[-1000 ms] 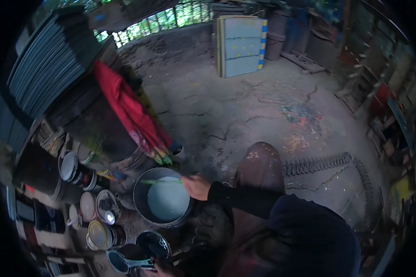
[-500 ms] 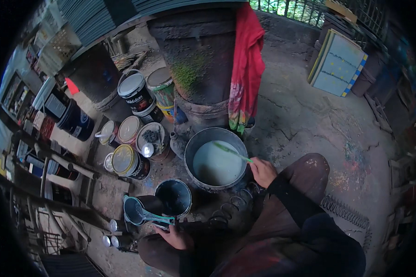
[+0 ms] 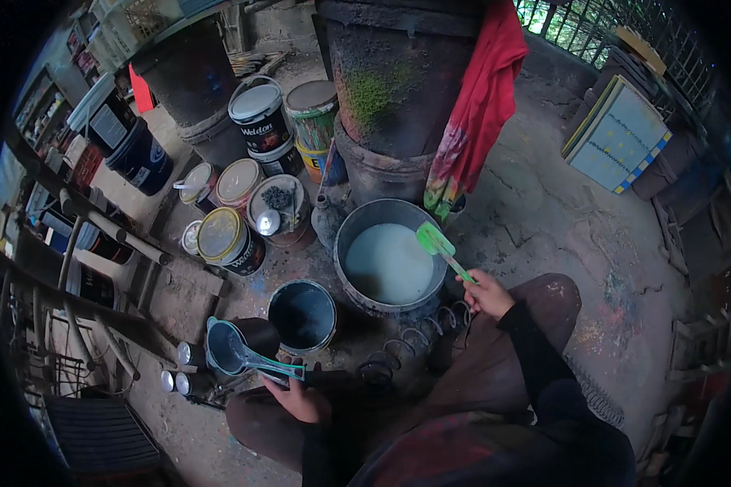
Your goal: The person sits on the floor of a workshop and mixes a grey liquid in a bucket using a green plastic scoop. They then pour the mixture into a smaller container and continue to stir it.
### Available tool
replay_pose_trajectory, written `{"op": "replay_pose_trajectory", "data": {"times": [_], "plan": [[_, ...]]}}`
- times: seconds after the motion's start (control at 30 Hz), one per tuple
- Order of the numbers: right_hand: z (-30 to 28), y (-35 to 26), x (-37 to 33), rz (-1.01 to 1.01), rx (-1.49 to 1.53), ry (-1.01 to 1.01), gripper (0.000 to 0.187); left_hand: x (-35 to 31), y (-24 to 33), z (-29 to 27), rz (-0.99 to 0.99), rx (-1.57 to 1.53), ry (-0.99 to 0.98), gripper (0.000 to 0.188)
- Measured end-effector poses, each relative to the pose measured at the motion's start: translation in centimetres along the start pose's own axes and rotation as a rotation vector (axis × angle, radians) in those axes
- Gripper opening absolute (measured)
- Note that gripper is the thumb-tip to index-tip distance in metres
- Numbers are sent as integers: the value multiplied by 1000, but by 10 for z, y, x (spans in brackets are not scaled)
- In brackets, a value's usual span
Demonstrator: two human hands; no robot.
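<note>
My right hand [image 3: 487, 294] is closed round the handle of a green spatula [image 3: 436, 238]. Its blade is above the right rim of a round grey pot [image 3: 348, 284], which holds whitish liquid [image 3: 388, 261]. My left hand [image 3: 299, 400] grips the handle of a dark plastic dipper [image 3: 226, 347] with a teal edge, its cup reaching out to the left. Just beyond that hand stands a dark bucket [image 3: 333, 323] with a dark inside; its contents are hard to make out.
Lidded paint buckets [image 3: 221, 235] cluster at the left, near a rusty drum [image 3: 390, 174] draped with a red cloth [image 3: 483, 97]. A coiled spring [image 3: 414, 341] lies between the pot and my legs. Small cans [image 3: 188, 355] stand left of the dipper. A board [image 3: 617, 134] leans far right.
The spatula has come up out of the white liquid to the pot's right rim, its blade now showing flat. My left hand still holds the dipper. The whole view has shifted.
</note>
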State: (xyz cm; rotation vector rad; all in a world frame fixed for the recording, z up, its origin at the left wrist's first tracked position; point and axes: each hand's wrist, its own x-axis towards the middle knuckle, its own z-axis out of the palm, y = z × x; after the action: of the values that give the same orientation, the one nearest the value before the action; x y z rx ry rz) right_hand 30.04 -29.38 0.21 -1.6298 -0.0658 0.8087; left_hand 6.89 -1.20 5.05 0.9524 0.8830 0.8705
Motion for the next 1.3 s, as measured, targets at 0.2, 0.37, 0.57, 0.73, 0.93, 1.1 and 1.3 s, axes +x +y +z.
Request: {"op": "replay_pose_trajectory", "data": {"times": [0.2,0.37,0.57,0.73,0.93,1.1,1.3], "plan": [[-52,-27,-11,77,-67,73,13,1,-2,0,-65,-29,15,62],[-103,-50,18,25,-638,309,12,0,0,16,-54,51,23,61],[-119,-44,73,-320,-1038,490,15,11,-16,14,3,79,15,77],[-118,-48,31,-547,-984,459,19,11,-17,15,57,148,69,73],[-123,-57,-3,-638,-976,473,21,13,-18,23,12,132,81,77],[-131,-38,20,-499,-963,568,15,16,-21,36,26,137,73,79],[-106,-43,87,-379,-969,426,18,19,-28,29,89,153,74,74]]}}
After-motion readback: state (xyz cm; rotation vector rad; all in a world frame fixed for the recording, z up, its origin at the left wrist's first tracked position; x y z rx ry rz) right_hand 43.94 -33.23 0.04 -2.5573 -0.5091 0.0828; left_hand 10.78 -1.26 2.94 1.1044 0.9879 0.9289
